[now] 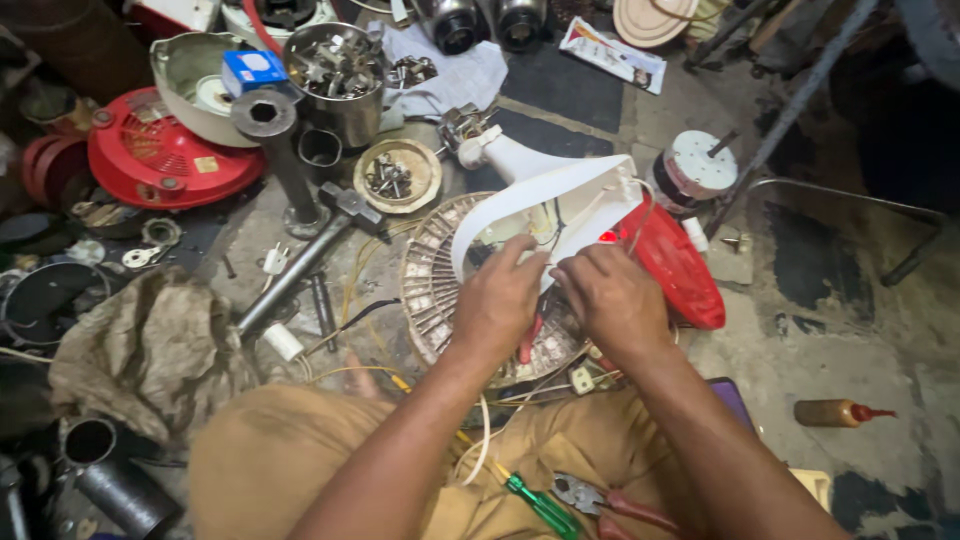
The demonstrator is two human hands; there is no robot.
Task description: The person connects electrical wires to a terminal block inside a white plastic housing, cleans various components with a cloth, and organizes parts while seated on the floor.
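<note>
Nearest, below both wrists, a green-handled screwdriver (540, 505) and red-handled pliers (612, 503) lie on the person's tan-clad lap. Just above them, the left hand (497, 303) has its fingers curled, the tips pinching at thin wires inside the open white fan housing (545, 205); what exactly they grip is too small to tell. The right hand (612, 300), just beside the left and almost touching it, is likewise bent narrow, its fingertips pressed into the same opening. Under both hands lies a round motor stator (430, 290) with slotted metal laminations, resting on the floor. A red plastic cover (680, 265) sits just right of the right hand, against the housing. Left of the left hand, a crumpled brown rag (150, 345) lies near a dark steel shaft (300, 260). Farther off, beyond the hands, stand a small dish of screws (397, 176), a steel pot of metal parts (338, 80) and a red round engine cover (165, 150).
</note>
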